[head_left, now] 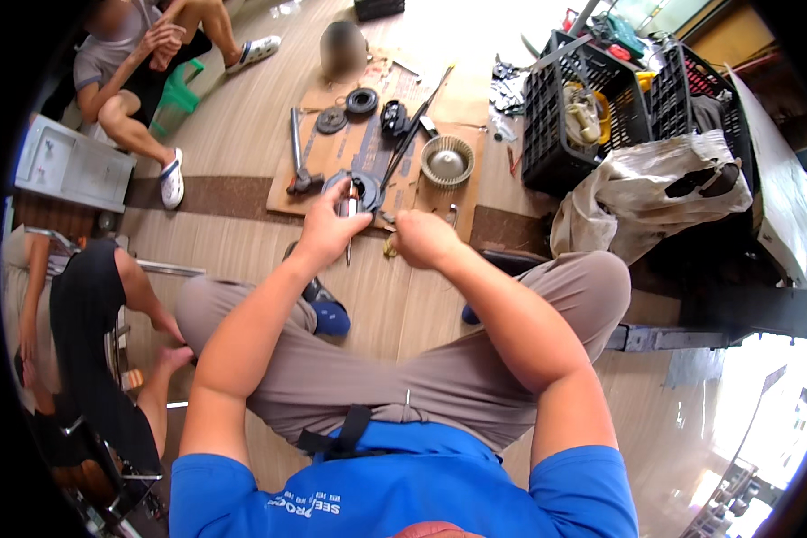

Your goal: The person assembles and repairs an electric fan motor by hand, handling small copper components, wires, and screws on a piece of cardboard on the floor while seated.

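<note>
My left hand (330,226) is closed around a screwdriver (351,215) with a red and silver handle, its shaft pointing down. My right hand (424,238) is closed beside it and pinches a small brass-coloured part (390,250). Both hands hover above my knees, over the near edge of a cardboard sheet (462,115). On the cardboard just beyond my hands lie a round dark ring part (368,190), a hammer (298,152) and a cream fan wheel (446,160).
Black discs (347,109), a long rod (417,125) and a metal dome (342,49) lie on the cardboard. Black crates (601,99) and a pale bag (655,193) stand at right. One person sits at the upper left (139,76), another at left (90,341).
</note>
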Demonstrator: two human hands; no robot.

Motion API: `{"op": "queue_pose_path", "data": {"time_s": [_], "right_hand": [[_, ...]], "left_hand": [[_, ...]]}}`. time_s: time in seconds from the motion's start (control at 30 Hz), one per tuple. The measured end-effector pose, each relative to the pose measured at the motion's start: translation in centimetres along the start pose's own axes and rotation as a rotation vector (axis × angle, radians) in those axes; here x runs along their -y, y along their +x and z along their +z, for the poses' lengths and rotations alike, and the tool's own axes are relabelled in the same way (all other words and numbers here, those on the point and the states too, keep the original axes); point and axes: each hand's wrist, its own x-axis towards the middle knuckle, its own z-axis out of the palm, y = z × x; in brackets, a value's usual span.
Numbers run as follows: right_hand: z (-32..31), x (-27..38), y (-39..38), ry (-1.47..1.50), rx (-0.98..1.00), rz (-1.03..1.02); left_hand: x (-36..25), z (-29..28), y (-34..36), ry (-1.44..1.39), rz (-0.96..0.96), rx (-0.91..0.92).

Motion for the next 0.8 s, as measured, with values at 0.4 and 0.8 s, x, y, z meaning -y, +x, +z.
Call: {"op": "queue_pose_path", "data": {"time_s": [0.4,0.8], "right_hand": [[7.6,-15.4,0.7,-0.187,0.312,0.545],[13.2,-15.8,4.7,-0.341,0.281,0.365]], "left_hand": [[5.3,-0.2,1.2,0.158,0.212,0.058],[3.4,1.1,0.5,0.308,0.363,0.12]]}}
